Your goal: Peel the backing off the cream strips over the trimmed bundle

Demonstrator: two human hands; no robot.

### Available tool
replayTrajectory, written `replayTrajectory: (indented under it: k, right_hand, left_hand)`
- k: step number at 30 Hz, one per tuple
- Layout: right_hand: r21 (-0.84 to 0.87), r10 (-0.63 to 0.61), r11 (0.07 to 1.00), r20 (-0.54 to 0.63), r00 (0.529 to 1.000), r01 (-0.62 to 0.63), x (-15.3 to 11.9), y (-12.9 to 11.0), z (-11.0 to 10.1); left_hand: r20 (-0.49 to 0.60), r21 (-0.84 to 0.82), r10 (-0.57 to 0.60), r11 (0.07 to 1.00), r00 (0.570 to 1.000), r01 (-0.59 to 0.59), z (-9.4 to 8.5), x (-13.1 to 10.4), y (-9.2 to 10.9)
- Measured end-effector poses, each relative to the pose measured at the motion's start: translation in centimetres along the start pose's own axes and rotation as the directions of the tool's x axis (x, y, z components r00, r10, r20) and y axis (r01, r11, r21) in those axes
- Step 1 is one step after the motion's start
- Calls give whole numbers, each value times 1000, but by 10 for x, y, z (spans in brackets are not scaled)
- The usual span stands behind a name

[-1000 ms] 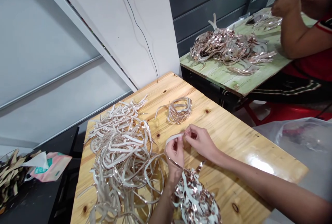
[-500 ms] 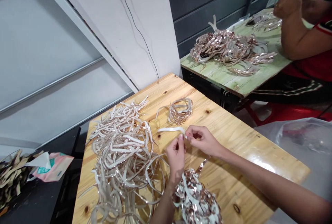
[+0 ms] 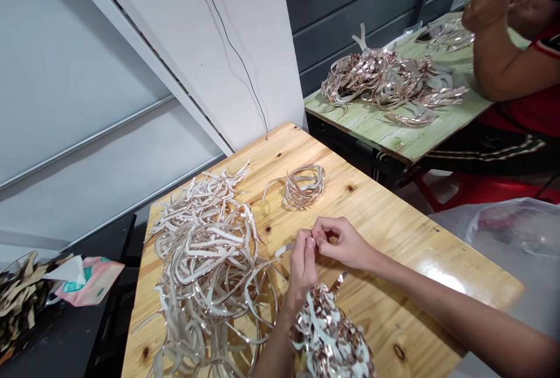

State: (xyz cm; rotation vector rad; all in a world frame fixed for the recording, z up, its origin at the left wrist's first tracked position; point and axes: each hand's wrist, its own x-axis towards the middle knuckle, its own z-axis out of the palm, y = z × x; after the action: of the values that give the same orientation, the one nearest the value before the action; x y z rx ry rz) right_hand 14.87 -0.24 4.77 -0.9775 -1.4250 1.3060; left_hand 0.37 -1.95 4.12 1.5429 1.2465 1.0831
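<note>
Above the wooden table (image 3: 376,220), my left hand (image 3: 303,258) and my right hand (image 3: 341,241) meet with fingertips pinched together. Between them they grip a pale narrow strip (image 3: 284,249), whose free end sticks out to the left of my left hand; the rest of it is hidden by my fingers. Left of my hands spreads a large tangled heap of white and rose-gold strips (image 3: 214,255). Close below my wrists lies a pile of shiny crinkled rose-gold and white pieces (image 3: 330,331). A small coiled bundle of strips (image 3: 305,186) rests beyond my hands.
At the back right, a person's hands (image 3: 490,7) are raised over a green table (image 3: 406,144) bearing another strip heap (image 3: 389,80). A clear plastic bag (image 3: 516,232) hangs at the right edge. A pink tissue pack (image 3: 96,284) lies on the dark surface at left.
Both hands have drawn closer together, and my left fingers now cover more of the strip. Its free end has shifted lower and shows shorter. The heaps have not moved.
</note>
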Motion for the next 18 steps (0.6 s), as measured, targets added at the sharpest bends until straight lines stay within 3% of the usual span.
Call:
replayTrajectory:
  k: [5,8,12,18]
  right_hand:
    - [-16,5,1000,-14,1000,-5,-1,-1,0]
    - [28,17,999,-27,999,-16,0,3,0]
    - [211,72,975,-36,997,-63,3,8,0]
    - [505,239,838,0,971,-206,6,2,1]
  left_hand:
    - [57,-45,-41,998,998,44,-2,1,3]
    - [27,-37,-16,999,1000,17,1,1,1]
    - [-67,-20,-7,1000,998,5,5,0,-2]
    - [-72,-155,-62,987,995,50,2,1,-14]
